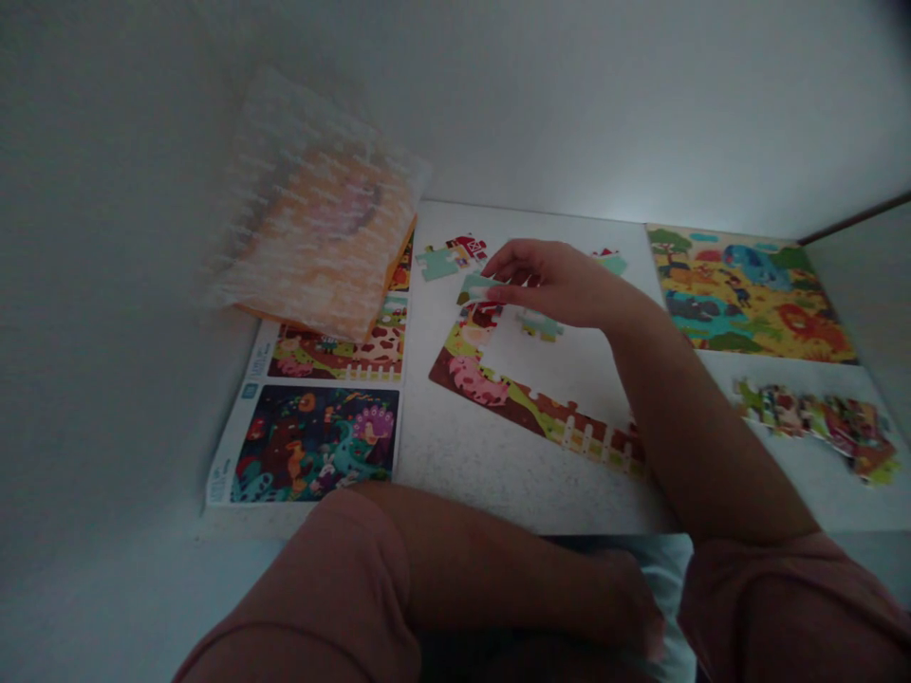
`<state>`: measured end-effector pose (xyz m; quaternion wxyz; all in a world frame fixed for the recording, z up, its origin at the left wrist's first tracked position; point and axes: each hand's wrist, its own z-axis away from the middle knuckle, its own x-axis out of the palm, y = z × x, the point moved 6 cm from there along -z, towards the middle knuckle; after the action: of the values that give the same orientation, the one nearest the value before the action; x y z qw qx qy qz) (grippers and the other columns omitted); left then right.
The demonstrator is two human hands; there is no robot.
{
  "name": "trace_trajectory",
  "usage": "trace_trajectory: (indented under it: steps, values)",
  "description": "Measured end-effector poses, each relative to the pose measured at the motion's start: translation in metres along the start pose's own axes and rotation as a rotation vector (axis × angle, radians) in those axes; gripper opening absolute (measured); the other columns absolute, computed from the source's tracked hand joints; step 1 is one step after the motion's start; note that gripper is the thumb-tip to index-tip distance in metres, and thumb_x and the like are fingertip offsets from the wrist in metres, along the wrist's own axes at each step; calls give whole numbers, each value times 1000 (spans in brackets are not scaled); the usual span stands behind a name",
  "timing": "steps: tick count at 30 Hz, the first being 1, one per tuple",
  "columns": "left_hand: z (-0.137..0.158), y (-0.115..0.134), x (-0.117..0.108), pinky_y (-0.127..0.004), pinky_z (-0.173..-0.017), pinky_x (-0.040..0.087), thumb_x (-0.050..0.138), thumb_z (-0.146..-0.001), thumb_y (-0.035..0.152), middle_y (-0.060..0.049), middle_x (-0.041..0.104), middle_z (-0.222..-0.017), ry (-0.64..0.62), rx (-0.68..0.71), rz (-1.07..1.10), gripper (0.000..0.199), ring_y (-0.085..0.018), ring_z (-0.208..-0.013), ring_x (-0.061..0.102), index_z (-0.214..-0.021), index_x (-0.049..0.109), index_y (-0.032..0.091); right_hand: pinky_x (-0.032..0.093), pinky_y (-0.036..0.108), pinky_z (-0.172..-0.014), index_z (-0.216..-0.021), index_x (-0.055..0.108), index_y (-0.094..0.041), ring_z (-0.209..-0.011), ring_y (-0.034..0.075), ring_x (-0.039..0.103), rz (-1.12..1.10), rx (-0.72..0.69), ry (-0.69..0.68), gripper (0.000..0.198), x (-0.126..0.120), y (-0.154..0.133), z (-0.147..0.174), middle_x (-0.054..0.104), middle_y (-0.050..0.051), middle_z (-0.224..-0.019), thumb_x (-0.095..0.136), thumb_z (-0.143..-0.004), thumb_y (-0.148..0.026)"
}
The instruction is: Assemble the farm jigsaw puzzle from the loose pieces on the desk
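Observation:
My right hand [559,280] pinches a pale green puzzle piece [475,286] between thumb and fingers. The piece is at the upper left corner of a partly joined puzzle border [523,403], which has a pink pig and a white fence on it; I cannot tell whether it is locked in. Inside the border, below my right hand, lies a loose light-green piece [541,325]. Behind it are pieces with a red barn [455,256] and another loose piece [610,260]. My left hand [630,602] rests low over my lap, dim, its fingers hard to make out.
A finished animal puzzle [754,294] lies at the right, with a heap of loose pieces [818,422] in front of it. On the left, a bubble-wrapped orange package [327,228] lies over a printed picture sheet [313,441]. White walls [541,114] rise behind the white table [455,465].

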<state>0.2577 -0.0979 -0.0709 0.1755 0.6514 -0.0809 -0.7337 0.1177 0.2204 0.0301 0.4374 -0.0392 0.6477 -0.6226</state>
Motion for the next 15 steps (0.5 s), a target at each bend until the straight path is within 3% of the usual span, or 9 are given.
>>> trace_trajectory:
  steps: [2, 5, 8, 10, 13, 15]
  values:
    - [-1, 6, 4, -45, -53, 60, 82, -85, 40, -11, 92, -123, -21, 60, 48, 22, -40, -96, 91, -97, 96, 52, 69, 52, -85, -120, 83, -37, -105, 35, 83, 22, -13, 17, 52, -8, 1, 2, 90, 6, -105, 108, -91, -72]
    - [-3, 13, 9, -38, -48, 55, 80, -89, 31, -10, 94, -128, -50, 165, 124, 24, -37, -104, 95, -88, 96, 49, 66, 56, -87, -122, 81, -36, -99, 36, 83, 109, -36, 119, 50, -47, 12, 7, 91, 7, -104, 100, -98, -76]
    - [-5, 19, 14, -23, -46, 40, 69, -99, 15, -4, 97, -132, -84, 265, 191, 41, -22, -116, 96, -76, 90, 43, 66, 63, -89, -117, 81, -39, -96, 39, 84, 325, 38, 208, 39, -93, 32, 13, 88, 4, -98, 96, -102, -71]
    - [-7, 24, 20, -19, -45, 32, 62, -104, 7, -1, 99, -129, -106, 298, 224, 52, -15, -120, 95, -68, 84, 38, 68, 70, -99, -115, 82, -41, -102, 43, 86, 477, 100, 232, 29, -109, 41, 16, 88, 5, -103, 94, -106, -66]
    - [-14, 31, 29, -21, -45, 35, 62, -103, 3, -3, 99, -121, -125, 289, 258, 58, -18, -119, 95, -52, 69, 32, 67, 82, -119, -125, 86, -40, -118, 48, 88, 658, 80, 274, 25, -96, 27, 27, 89, 11, -141, 89, -110, -60]
    - [-19, 32, 35, -24, -48, 42, 66, -94, -1, -5, 97, -114, -132, 274, 282, 58, -22, -118, 95, -45, 57, 28, 63, 84, -132, -146, 87, -35, -136, 52, 88, 689, -16, 237, 38, -58, 5, 41, 79, 18, -170, 84, -116, -59]
